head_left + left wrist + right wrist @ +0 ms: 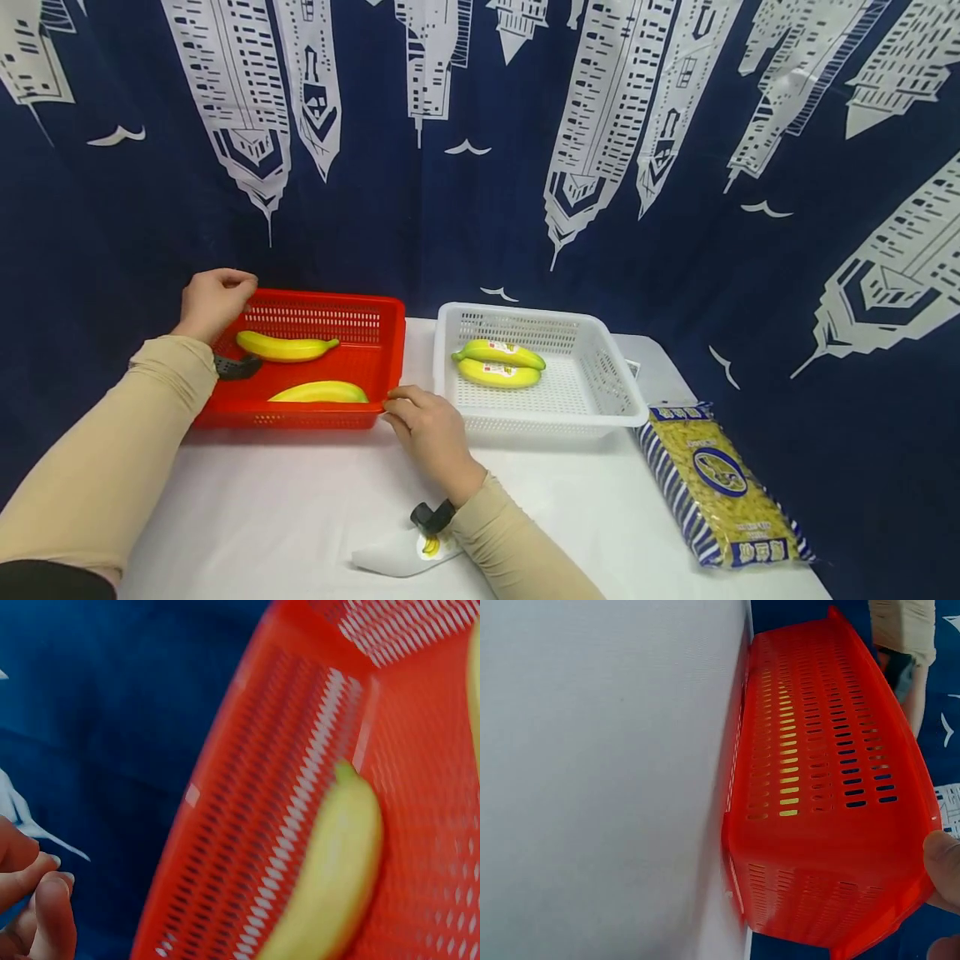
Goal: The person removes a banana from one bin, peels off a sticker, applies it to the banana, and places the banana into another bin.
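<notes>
My right hand [431, 433] pinches the front right corner of the red basket [396, 358]; the right wrist view has the thumb [943, 862] on its rim. My left hand [213, 302] is over the basket's back left side with nothing in it. In the left wrist view its fingertips [46, 870] bend together, apart from the rim. Two bananas lie inside the red basket: a back banana [285, 347] and a front banana [322, 392] partly hidden by the front wall.
A white basket [600, 358] with two stickered bananas [498, 363] stands to the right. Farther right lies a bag of pasta [720, 492] at the table's edge. Near my right wrist is a white piece [397, 557] with a banana picture. A dark blue patterned curtain [420, 217] hangs behind.
</notes>
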Tool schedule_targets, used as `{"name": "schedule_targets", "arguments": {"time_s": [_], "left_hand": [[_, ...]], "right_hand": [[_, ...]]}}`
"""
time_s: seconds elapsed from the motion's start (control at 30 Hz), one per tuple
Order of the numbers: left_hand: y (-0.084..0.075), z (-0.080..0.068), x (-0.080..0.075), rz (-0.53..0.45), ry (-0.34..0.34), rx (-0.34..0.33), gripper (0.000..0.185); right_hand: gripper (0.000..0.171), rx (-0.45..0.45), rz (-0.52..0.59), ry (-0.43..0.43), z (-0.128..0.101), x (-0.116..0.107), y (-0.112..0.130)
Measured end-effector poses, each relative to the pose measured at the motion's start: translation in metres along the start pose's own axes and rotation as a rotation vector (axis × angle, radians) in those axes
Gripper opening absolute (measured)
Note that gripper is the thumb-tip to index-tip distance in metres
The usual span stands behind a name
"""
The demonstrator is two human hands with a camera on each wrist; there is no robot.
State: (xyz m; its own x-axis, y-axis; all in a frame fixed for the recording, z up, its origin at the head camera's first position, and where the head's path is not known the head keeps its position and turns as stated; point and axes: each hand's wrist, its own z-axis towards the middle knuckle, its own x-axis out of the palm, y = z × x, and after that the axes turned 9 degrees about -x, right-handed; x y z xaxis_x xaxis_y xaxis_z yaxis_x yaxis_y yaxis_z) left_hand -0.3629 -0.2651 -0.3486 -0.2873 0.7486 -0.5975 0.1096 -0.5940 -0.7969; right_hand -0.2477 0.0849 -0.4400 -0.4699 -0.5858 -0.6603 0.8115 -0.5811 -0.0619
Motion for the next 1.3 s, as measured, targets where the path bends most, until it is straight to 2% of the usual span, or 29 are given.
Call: {"name": "schedule_targets", "arguments": {"time_s": [0.17,0.3,0.47,0.6,0.8,0.87,1.13,1.3], "left_hand": [[0.018,0.009,0.008,0.151,0.011,0.031,0.044],[0.032,0.016,0.014,0.275,0.048,0.069,0.042],[0.036,0.019,0.018,0.422,0.144,0.095,0.044],[0.036,0.021,0.022,0.506,0.248,0.098,0.05],[0.049,0.026,0.026,0.55,0.37,0.138,0.054],[0.051,0.026,0.026,0.55,0.384,0.155,0.055],[0.044,0.016,0.021,0.542,0.394,0.136,0.053],[0.043,0.016,0.021,0.551,0.403,0.125,0.049]], "right_hand": [[0.016,0.005,0.012,-0.003,-0.001,0.001,-0.001],[0.016,0.004,0.023,-0.014,-0.001,0.002,-0.002],[0.014,0.009,0.028,-0.006,0.0,0.002,-0.001],[0.014,0.017,0.031,-0.005,-0.001,0.002,-0.002],[0.016,0.01,0.023,-0.006,-0.001,0.002,-0.002],[0.016,0.011,0.024,-0.004,-0.001,0.002,-0.002],[0.016,0.012,0.03,-0.008,-0.001,0.001,-0.002],[0.012,0.007,0.009,-0.006,-0.001,0.003,-0.002]]}}
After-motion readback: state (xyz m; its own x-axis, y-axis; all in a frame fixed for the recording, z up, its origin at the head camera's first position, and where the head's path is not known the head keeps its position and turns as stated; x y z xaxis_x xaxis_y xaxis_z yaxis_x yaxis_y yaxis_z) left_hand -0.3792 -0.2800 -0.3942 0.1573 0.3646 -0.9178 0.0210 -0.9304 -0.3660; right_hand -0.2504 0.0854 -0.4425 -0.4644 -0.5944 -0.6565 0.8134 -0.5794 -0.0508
